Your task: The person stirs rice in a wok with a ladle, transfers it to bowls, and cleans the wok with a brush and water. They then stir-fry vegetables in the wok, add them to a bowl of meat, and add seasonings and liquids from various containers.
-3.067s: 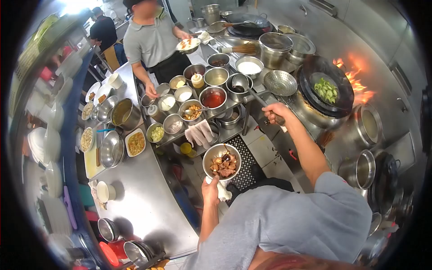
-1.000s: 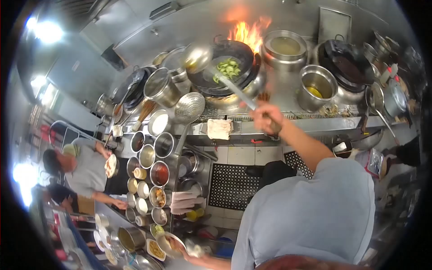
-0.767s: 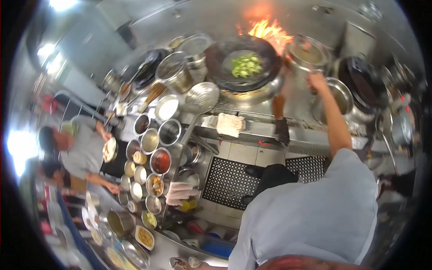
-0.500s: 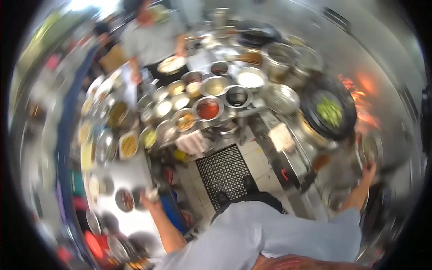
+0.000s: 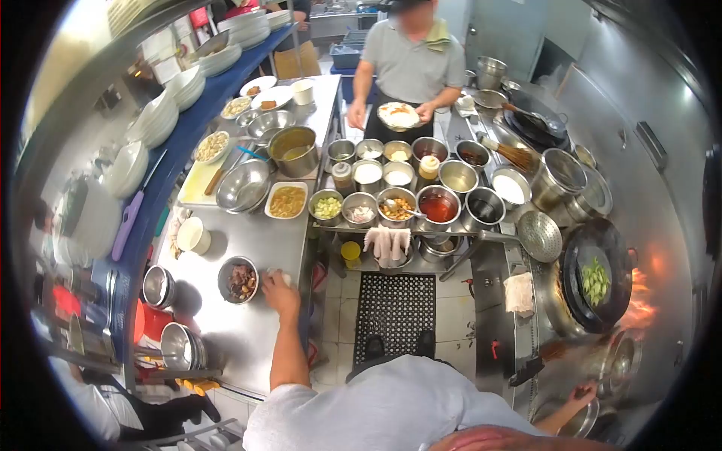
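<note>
My left hand [image 5: 280, 293] rests on the steel counter, its fingers closed around a crumpled white cloth [image 5: 284, 277]. Just left of it stands a metal bowl [image 5: 238, 280] of dark reddish-brown pieces. My right hand [image 5: 580, 393] is low at the right, fingers curled, above a round metal pot [image 5: 585, 422]; what those fingers hold, if anything, is too small to make out. Beyond it a black wok [image 5: 575, 289] with green vegetable pieces [image 5: 595, 282] sits on the burner, orange flames [image 5: 641, 297] rising beside it. A shiny round pan [image 5: 621, 356] lies between wok and hand.
Ahead, several metal tubs hold sauces and toppings, including a red sauce [image 5: 438, 208]. A perforated ladle [image 5: 538, 236] lies beside the wok. Across the station a co-worker [image 5: 417, 64] holds a filled bowl [image 5: 398, 116]. A black mat [image 5: 395, 308] covers the floor.
My view has turned and steadied. My right hand has come back from the round pan, nearer to me. My left hand, still with the white cloth, lies beside the metal bowl.
</note>
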A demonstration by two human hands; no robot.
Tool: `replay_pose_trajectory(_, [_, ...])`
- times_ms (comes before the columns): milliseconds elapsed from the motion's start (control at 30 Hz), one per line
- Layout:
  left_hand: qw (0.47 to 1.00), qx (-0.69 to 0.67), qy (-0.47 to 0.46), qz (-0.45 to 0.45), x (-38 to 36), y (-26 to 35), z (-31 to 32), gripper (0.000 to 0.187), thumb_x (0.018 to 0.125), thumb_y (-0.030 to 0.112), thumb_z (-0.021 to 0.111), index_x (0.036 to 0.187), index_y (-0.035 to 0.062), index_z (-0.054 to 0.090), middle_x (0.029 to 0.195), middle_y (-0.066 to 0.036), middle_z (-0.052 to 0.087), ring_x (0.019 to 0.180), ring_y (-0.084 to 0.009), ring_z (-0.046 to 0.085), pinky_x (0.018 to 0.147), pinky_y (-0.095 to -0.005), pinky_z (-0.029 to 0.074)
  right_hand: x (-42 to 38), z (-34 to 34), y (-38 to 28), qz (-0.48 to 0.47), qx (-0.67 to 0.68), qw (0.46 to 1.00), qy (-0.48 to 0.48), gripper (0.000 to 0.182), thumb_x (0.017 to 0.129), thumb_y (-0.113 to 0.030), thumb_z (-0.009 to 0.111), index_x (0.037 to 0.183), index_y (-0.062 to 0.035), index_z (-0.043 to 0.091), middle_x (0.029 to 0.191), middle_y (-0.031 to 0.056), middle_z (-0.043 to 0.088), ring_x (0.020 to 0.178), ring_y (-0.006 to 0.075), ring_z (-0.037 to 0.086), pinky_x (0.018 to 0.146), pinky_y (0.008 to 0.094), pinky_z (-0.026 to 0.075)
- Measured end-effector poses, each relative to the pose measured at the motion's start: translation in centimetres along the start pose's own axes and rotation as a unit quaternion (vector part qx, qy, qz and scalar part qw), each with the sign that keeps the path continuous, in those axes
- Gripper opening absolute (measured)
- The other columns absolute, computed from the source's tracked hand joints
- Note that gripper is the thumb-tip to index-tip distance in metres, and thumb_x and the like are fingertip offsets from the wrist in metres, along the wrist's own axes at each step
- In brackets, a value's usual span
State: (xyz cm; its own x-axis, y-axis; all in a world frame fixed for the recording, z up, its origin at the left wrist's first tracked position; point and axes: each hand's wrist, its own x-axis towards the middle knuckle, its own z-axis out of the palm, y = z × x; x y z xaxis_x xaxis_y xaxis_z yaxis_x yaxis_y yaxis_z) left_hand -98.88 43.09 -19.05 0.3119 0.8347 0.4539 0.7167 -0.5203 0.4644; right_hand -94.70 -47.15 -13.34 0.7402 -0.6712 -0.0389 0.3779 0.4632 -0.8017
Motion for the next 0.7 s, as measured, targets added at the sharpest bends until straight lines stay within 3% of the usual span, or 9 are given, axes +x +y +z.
replay_pose_trajectory(67, [0.992,0.060,-0.111,-0.028,-0.3,-0.7,1.0,0.050,0.069,0.014,0.073,0.116,0.0143,0.056,0.136,-0.014,0.043,0.115,-0.0384,0.047,0.089,-0.0499,0.044,-2.9,1.6,2.0,-0.004,-0.105,0.992,0.066,0.020,0.083,-0.018,0.051,0.064,-0.0121,0.046,0.053,0.0015,0.042,0.043,0.0158,0.040,0.041,0.0316,0.035])
replay_pose_trajectory(133, [0.993,0.059,-0.100,-0.038,-0.4,0.0,0.4,0.050,0.069,0.016,0.074,0.116,0.0152,0.056,0.134,-0.014,0.045,0.113,-0.0374,0.048,0.088,-0.0494,0.044,-3.0,-0.3,3.8,0.098,-0.247,0.960,0.089,0.023,0.080,-0.021,0.050,0.060,-0.0100,0.046,0.054,0.0024,0.043,0.043,0.0188,0.043,0.041,0.0363,0.038])
replay_pose_trajectory(167, [0.994,0.057,-0.085,-0.041,-0.4,0.5,0.3,0.051,0.069,0.018,0.074,0.117,0.0162,0.056,0.133,-0.013,0.046,0.112,-0.0365,0.049,0.087,-0.0488,0.045,-3.3,-0.7,4.9,0.097,-0.258,0.958,0.077,0.023,0.080,-0.021,0.050,0.060,-0.0100,0.046,0.054,0.0024,0.043,0.043,0.0188,0.043,0.041,0.0363,0.038])
replay_pose_trajectory(200, [0.994,0.052,-0.087,-0.046,-0.4,0.5,0.4,0.051,0.069,0.020,0.074,0.117,0.0163,0.056,0.133,-0.013,0.046,0.112,-0.0361,0.049,0.086,-0.0484,0.045,-4.4,-1.4,6.2,0.035,-0.368,0.929,0.026,0.022,0.078,-0.019,0.050,0.061,-0.0056,0.050,0.056,0.0066,0.047,0.047,0.0226,0.048,0.043,0.0394,0.040])
replay_pose_trajectory(333, [0.996,0.012,-0.083,-0.037,-0.5,-0.6,1.7,0.053,0.069,0.024,0.074,0.119,0.0176,0.056,0.133,-0.012,0.045,0.113,-0.0345,0.048,0.088,-0.0469,0.044,-6.1,-0.6,9.0,-0.019,-0.614,0.789,0.029,0.023,0.081,-0.019,0.051,0.065,-0.0020,0.055,0.060,0.0122,0.053,0.050,0.0237,0.052,0.047,0.0413,0.042])
replay_pose_trajectory(467, [0.994,-0.004,-0.112,-0.010,-0.3,-1.4,2.4,0.056,0.069,0.026,0.075,0.122,0.0192,0.055,0.136,-0.010,0.041,0.117,-0.0330,0.045,0.091,-0.0465,0.043,-3.3,3.1,8.4,-0.168,-0.747,0.643,0.007,0.026,0.083,-0.019,0.052,0.070,0.0016,0.060,0.064,0.0178,0.058,0.053,0.0248,0.055,0.052,0.0433,0.044])
replay_pose_trajectory(567, [0.992,-0.016,-0.122,-0.010,0.0,-1.0,2.0,0.055,0.070,0.026,0.074,0.122,0.0192,0.055,0.136,-0.010,0.041,0.118,-0.0325,0.044,0.091,-0.0480,0.042,2.7,7.2,9.1,-0.409,-0.737,0.534,-0.067,0.029,0.085,-0.019,0.053,0.073,0.0043,0.063,0.067,0.0220,0.062,0.056,0.0256,0.058,0.055,0.0448,0.046])
replay_pose_trajectory(633, [0.993,-0.029,-0.118,-0.014,0.3,-0.9,2.0,0.054,0.071,0.025,0.073,0.121,0.0188,0.055,0.134,-0.010,0.044,0.117,-0.0323,0.045,0.091,-0.0474,0.043,-3.2,19.9,8.6,-0.215,-0.737,0.623,-0.150,0.045,0.093,-0.034,0.053,0.071,0.0051,0.060,0.062,0.0172,0.060,0.053,0.0216,0.056,0.054,0.0395,0.045])
replay_pose_trajectory(700, [0.993,-0.039,-0.107,-0.023,-1.2,-1.4,1.1,0.053,0.071,0.023,0.072,0.120,0.0183,0.055,0.133,-0.010,0.046,0.116,-0.0321,0.047,0.090,-0.0469,0.043,-7.2,29.7,10.4,-0.126,-0.694,0.695,-0.142,0.060,0.094,-0.050,0.051,0.069,0.0038,0.059,0.055,0.0108,0.055,0.049,0.0189,0.052,0.054,0.0355,0.044])
